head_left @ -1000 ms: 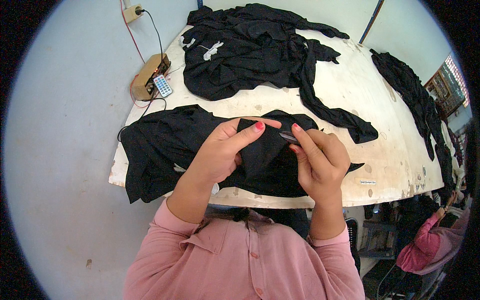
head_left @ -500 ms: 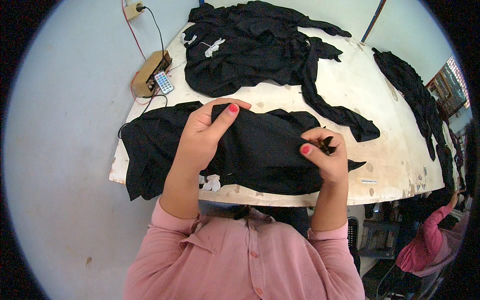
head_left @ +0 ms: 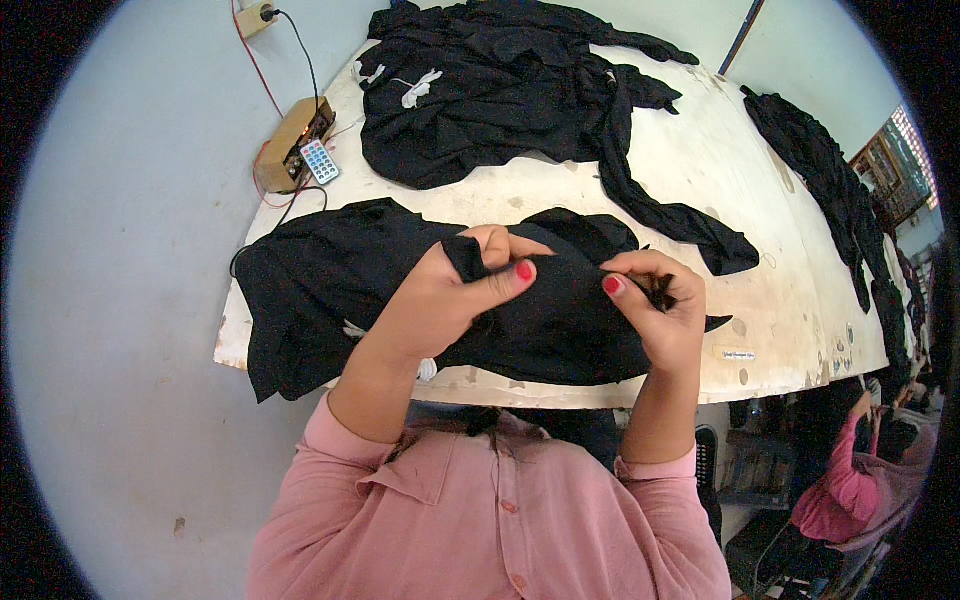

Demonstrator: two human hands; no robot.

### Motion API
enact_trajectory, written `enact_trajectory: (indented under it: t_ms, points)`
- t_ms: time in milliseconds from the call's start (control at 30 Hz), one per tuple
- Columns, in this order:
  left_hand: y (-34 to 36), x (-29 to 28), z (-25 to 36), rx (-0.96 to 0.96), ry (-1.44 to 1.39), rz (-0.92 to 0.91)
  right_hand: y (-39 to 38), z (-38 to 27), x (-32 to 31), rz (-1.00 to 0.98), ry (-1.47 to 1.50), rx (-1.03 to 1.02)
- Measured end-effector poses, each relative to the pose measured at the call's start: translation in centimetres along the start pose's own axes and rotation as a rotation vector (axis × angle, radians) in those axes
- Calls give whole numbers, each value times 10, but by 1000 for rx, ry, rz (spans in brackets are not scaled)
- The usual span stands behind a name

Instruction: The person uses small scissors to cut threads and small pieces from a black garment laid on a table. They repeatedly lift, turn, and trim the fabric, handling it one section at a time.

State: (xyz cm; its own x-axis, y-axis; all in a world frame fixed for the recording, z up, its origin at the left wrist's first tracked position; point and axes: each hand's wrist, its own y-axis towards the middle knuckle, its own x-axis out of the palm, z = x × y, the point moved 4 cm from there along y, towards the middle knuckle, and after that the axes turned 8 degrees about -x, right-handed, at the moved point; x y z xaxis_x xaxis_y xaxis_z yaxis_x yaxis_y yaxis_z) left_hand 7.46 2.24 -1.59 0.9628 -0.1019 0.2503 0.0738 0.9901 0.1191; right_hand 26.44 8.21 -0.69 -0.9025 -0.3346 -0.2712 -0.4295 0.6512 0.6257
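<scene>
Left hand: we saw the left hand (head_left: 445,295) nearly closed, its thumb and bent forefinger pinching black fabric, a small fold of which stood up over the fingers.
Right hand: we found the right hand (head_left: 668,325) partly curled, thumb and forefinger tips close together at the garment's edge; we made out something dark within its fingers but could not tell what it was.
Garment in work: we saw the black garment (head_left: 565,330) between and beneath both hands, spreading toward 9 o'clock along the near side of the counter (head_left: 715,165).
White bundle: from between the hands, we saw the white bundle (head_left: 427,370) at 8 o'clock, partly hidden by the left forearm.
Paper strip: we noticed a pale strip (head_left: 738,354) on the counter at 4 o'clock.
Electrics: we saw a brown box (head_left: 290,145) at 10 o'clock, a remote control (head_left: 320,161) beside it.
Other clothes: we saw a black heap (head_left: 490,110) between 11 and 12 o'clock, and more black cloth (head_left: 825,180) at 2 o'clock.
Co-worker: we saw a person in pink (head_left: 838,497) at 4 o'clock, beyond the counter.
</scene>
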Motion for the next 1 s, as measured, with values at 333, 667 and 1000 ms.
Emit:
enact_trajectory:
  t_ms: [333, 667, 1000]
  points:
    - [5, 0, -6, -41, 173, 142, 7, -30, 21, 62, -447, -357]
    - [7, -2, -2, 87, 419, 165, 1, -28, -7, -140, 648, -155]
    - [3, 7, 4, 46, 234, 147, -4, -22, 10, -6, -313, -66]
